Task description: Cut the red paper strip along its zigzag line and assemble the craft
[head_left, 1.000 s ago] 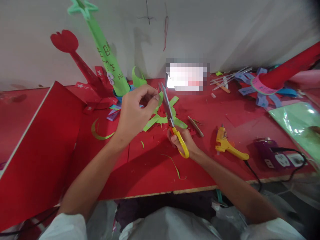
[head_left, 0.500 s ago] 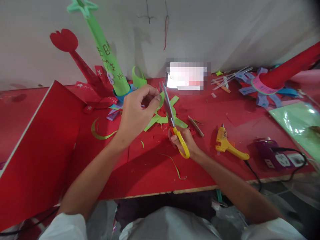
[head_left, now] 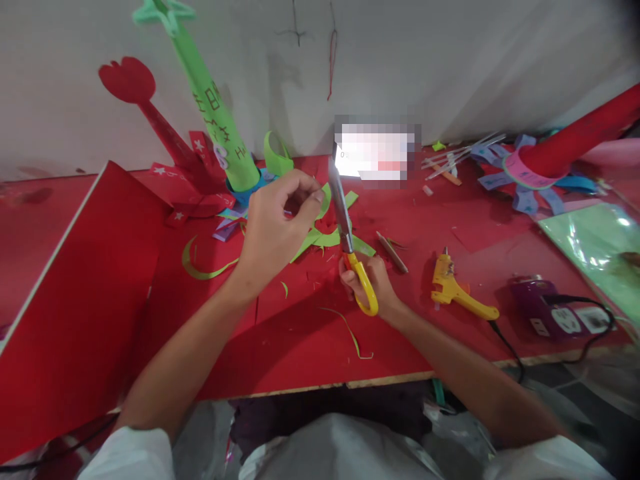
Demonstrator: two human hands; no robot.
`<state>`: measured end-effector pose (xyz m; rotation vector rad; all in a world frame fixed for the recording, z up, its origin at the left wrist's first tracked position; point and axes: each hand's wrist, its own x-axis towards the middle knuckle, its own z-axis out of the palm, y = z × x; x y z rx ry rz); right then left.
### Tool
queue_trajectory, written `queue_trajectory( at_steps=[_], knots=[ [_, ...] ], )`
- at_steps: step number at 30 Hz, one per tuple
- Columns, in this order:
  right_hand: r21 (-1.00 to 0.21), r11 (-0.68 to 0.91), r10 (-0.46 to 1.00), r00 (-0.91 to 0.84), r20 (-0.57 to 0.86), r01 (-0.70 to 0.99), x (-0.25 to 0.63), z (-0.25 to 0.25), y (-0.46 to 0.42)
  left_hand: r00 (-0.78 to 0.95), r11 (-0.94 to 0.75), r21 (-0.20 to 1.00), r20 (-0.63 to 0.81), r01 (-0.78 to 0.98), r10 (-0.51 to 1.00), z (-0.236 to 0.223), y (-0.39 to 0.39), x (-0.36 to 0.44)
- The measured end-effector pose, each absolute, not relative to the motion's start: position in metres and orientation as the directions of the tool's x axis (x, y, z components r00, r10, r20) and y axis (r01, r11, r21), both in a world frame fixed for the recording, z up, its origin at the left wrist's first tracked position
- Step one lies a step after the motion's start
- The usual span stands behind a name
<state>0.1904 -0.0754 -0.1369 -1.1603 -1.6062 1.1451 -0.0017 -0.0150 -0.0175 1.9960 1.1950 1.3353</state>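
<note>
My left hand (head_left: pixel 280 217) is raised over the table with thumb and forefinger pinched together. A green paper piece (head_left: pixel 327 198) shows at those fingertips, most of it hidden. My right hand (head_left: pixel 367 283) grips a pair of scissors (head_left: pixel 342 207) by the yellow and red handles. The blades point up and away from me, closed together, just right of the left fingertips. Under both hands lie green paper strips (head_left: pixel 363 245), partly hidden, and thin green offcuts (head_left: pixel 350 330).
A yellow glue gun (head_left: pixel 450 287) and a purple power socket (head_left: pixel 553 307) with a black cord lie at right. Behind stand a green paper tube (head_left: pixel 213 110), a red paper flower (head_left: pixel 135 83) and a lit screen (head_left: pixel 375 153). A red board (head_left: pixel 95 287) leans at left.
The scissor blades, slightly apart before, are now closed, and their tips have shifted a little right. My left hand has barely moved to the right.
</note>
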Motion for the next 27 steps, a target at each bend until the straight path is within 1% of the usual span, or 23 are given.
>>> queue_trajectory(
  at_steps=[3,5,7,9,12,14,16,18,20,23,25,27],
  knots=[
    [-0.963,0.152,0.975,-0.191,0.11,0.221,0.191,-0.136,-0.074,0.146,-0.526,0.758,0.513,0.387,0.846,-0.013,-0.02,-0.001],
    [-0.951,0.147,0.983,-0.151,0.108,0.273,0.192,-0.135,-0.07,0.127,-0.556,0.756,0.549,0.345,0.826,-0.008,-0.026,-0.001],
    [-0.913,0.145,0.988,-0.104,0.113,0.382,0.192,-0.136,-0.066,0.111,-0.606,0.739,0.603,0.294,0.79,-0.002,-0.034,-0.001],
    [-0.84,0.152,0.988,-0.082,0.128,0.521,0.191,-0.14,-0.064,0.135,-0.679,0.688,0.67,0.256,0.73,0.003,-0.04,-0.001],
    [-0.703,0.237,0.971,-0.148,0.186,0.67,0.187,-0.148,-0.063,0.223,-0.758,0.593,0.727,0.271,0.649,0.005,-0.043,-0.004],
    [-0.617,0.359,0.933,-0.243,0.267,0.7,0.183,-0.154,-0.065,0.269,-0.751,0.59,0.703,0.298,0.659,0.005,-0.041,-0.006],
    [-0.563,0.476,0.879,-0.344,0.331,0.675,0.181,-0.155,-0.068,0.319,-0.723,0.612,0.649,0.319,0.69,0.003,-0.038,-0.007],
    [-0.577,0.546,0.838,-0.413,0.357,0.608,0.18,-0.152,-0.07,0.368,-0.712,0.619,0.61,0.331,0.701,0.002,-0.034,-0.007],
    [-0.636,0.565,0.822,-0.419,0.385,0.525,0.181,-0.144,-0.071,0.385,-0.706,0.615,0.592,0.351,0.708,0.0,-0.031,-0.005],
    [-0.72,0.547,0.836,-0.318,0.447,0.427,0.188,-0.129,-0.069,0.312,-0.64,0.664,0.559,0.386,0.768,-0.006,-0.026,-0.002],
    [-0.813,0.475,0.88,-0.205,0.429,0.337,0.194,-0.122,-0.065,0.288,-0.566,0.732,0.487,0.379,0.824,-0.012,-0.022,0.001],
    [-0.894,0.396,0.918,-0.106,0.382,0.21,0.199,-0.117,-0.061,0.33,-0.512,0.779,0.407,0.362,0.852,-0.021,-0.019,0.004]
  ],
)
